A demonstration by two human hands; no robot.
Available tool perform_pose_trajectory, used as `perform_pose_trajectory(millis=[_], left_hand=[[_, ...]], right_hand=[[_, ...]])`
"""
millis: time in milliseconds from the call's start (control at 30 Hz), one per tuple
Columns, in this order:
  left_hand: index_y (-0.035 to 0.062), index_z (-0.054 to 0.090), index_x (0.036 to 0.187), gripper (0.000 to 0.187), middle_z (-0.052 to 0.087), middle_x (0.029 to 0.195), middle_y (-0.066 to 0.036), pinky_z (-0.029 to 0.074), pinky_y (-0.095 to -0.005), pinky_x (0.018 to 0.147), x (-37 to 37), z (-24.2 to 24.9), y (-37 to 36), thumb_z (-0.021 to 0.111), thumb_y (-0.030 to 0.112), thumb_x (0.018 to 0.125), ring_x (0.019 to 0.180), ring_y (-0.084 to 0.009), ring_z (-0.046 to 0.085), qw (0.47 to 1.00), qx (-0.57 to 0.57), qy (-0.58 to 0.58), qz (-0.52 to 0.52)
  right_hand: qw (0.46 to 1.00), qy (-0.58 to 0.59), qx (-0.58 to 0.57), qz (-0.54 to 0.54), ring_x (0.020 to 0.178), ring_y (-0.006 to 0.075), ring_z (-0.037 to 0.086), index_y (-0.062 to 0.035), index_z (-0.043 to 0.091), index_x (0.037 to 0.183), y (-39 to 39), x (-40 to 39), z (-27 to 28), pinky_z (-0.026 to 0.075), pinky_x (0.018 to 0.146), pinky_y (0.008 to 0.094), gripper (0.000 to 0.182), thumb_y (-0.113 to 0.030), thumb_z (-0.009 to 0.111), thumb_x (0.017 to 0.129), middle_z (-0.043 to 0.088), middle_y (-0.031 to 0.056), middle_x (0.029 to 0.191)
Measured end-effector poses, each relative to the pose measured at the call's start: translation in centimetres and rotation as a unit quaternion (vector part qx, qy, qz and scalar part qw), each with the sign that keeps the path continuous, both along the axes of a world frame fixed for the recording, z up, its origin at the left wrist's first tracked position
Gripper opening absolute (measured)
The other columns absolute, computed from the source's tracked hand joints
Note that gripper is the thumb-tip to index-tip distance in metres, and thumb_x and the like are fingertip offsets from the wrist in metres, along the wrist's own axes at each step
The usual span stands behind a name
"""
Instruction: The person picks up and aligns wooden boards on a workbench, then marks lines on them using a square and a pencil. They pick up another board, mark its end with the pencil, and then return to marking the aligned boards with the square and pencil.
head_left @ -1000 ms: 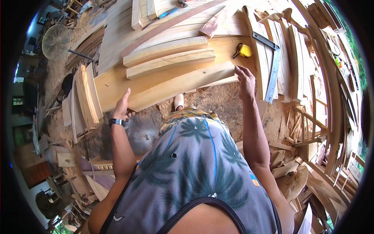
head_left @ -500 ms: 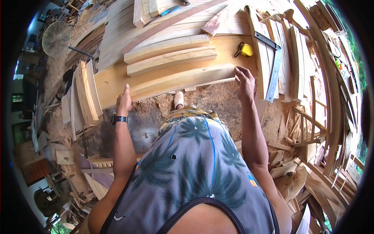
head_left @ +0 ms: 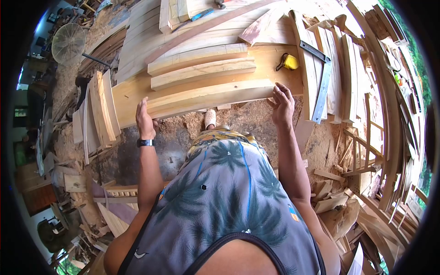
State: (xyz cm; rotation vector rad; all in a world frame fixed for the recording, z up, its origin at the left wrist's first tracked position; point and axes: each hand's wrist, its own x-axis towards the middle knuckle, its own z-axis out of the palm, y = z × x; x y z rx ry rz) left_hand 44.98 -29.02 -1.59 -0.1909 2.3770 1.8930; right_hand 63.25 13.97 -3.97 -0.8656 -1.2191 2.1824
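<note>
A pale wooden beam [head_left: 208, 97] lies across the near side of a wide plank [head_left: 126, 98], between my two hands. My left hand [head_left: 145, 120], with a dark watch on the wrist, grips its left end, fingers pointing up along the end. At the other end, my right hand [head_left: 283, 104] has bent fingers pressed on the corner; part of its grip is hidden. Just behind lie two similar pieces, a nearer beam [head_left: 204, 74] and a farther beam [head_left: 197, 59]. A yellow tape measure [head_left: 289, 62] rests on the plank at the right.
A metal square [head_left: 324, 85] lies on boards stacked at the right. More curved boards [head_left: 101, 107] stand at the left end. A blue-handled tool [head_left: 201, 14] is on the planks at the back. Sawdust and offcuts [head_left: 337, 206] cover the floor; a fan [head_left: 68, 43] stands far left.
The beam has shifted slightly left and turned its top face more into view. Both hands have moved left with it, the right hand also a little lower.
</note>
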Motion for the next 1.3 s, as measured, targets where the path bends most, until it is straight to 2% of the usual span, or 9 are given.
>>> perform_pose_trajectory(millis=[100,333,467,600,800,933,1000,1233,1300], left_hand=[[0.0082,0.042,0.153,0.052,0.064,0.122,-0.009,0.049,-0.0238,0.054,0.6,0.5,-0.3,0.051,0.025,0.105,0.075,-0.0125,0.064,0.982,0.182,-0.006,-0.044],[0.006,0.04,0.155,0.061,0.063,0.12,-0.011,0.047,-0.0231,0.05,1.6,1.3,-1.0,0.063,0.018,0.099,0.065,-0.0101,0.06,0.981,0.172,-0.015,-0.091],[0.0035,0.06,0.132,0.047,0.065,0.089,-0.006,0.038,-0.0247,0.038,1.6,1.2,-0.7,0.064,0.038,0.101,0.046,-0.0082,0.05,0.997,0.041,-0.037,-0.045],[0.005,0.069,0.105,0.067,0.055,0.056,-0.003,0.032,-0.0261,0.034,2.1,4.0,1.1,0.051,0.07,0.098,0.038,-0.0096,0.045,0.985,-0.118,-0.129,-0.002],[0.0058,0.071,0.105,0.093,0.048,0.051,-0.003,0.028,-0.0274,0.034,1.5,3.2,0.8,0.035,0.09,0.088,0.035,-0.0113,0.041,0.947,-0.24,-0.21,-0.021],[0.0061,0.069,0.107,0.095,0.05,0.05,-0.003,0.03,-0.027,0.034,0.7,3.0,0.4,0.031,0.091,0.088,0.036,-0.0114,0.045,0.934,-0.29,-0.21,-0.02],[0.0082,0.068,0.114,0.091,0.049,0.051,0.0,0.028,-0.025,0.033,-0.3,3.6,-0.3,0.037,0.09,0.088,0.038,-0.0092,0.045,0.912,-0.231,-0.331,-0.081],[0.0125,0.062,0.11,0.065,0.057,0.064,0.0,0.025,-0.0214,0.032,-2.1,3.0,-2.1,0.054,0.074,0.092,0.038,-0.0064,0.043,0.917,-0.13,-0.342,-0.159],[0.015,0.06,0.108,0.052,0.055,0.063,0.001,0.024,-0.0206,0.031,-2.7,1.6,-3.1,0.058,0.065,0.093,0.038,-0.0056,0.042,0.924,-0.035,-0.335,-0.183]], right_hand=[[1.0,-0.013,0.0,0.007,0.1,0.0128,0.06,-0.0074,0.062,0.131,0.2,0.0,-0.2,0.05,0.086,0.0356,0.043,-0.027,0.072,0.094,0.064,0.0007,0.112],[1.0,-0.028,0.004,0.002,0.105,0.015,0.059,-0.0095,0.063,0.132,0.5,-0.1,-0.1,0.047,0.088,0.0395,0.042,-0.028,0.071,0.095,0.065,0.0015,0.117],[0.999,-0.045,0.005,0.005,0.11,0.0154,0.06,-0.01,0.063,0.133,0.9,-0.3,-0.3,0.044,0.09,0.0401,0.043,-0.029,0.071,0.095,0.066,0.0016,0.12],[0.998,-0.055,0.001,0.018,0.113,0.0156,0.059,-0.0099,0.063,0.134,1.2,-0.1,-0.3,0.044,0.089,0.0401,0.044,-0.029,0.071,0.095,0.066,0.0022,0.123],[0.998,-0.049,0.022,0.022,0.114,0.0158,0.058,-0.0088,0.062,0.134,1.1,-0.4,0.5,0.044,0.089,0.0393,0.046,-0.03,0.071,0.095,0.065,0.0038,0.125],[0.995,-0.077,0.049,0.044,0.112,0.017,0.059,-0.0075,0.062,0.134,1.2,-1.0,0.4,0.045,0.092,0.0378,0.046,-0.03,0.071,0.095,0.066,0.0056,0.122],[0.994,-0.083,0.053,0.054,0.112,0.0174,0.06,-0.0064,0.062,0.134,1.3,-1.0,0.4,0.047,0.092,0.0377,0.046,-0.029,0.071,0.095,0.066,0.0062,0.121],[0.994,-0.076,0.049,0.056,0.106,0.0183,0.062,0.0014,0.06,0.133,1.5,-1.6,1.6,0.056,0.086,0.037,0.05,-0.026,0.073,0.094,0.065,0.01,0.117],[0.994,-0.082,0.051,0.056,0.105,0.0185,0.063,0.002,0.06,0.133,1.7,-1.6,1.6,0.056,0.085,0.0363,0.05,-0.025,0.074,0.093,0.065,0.0103,0.117]])
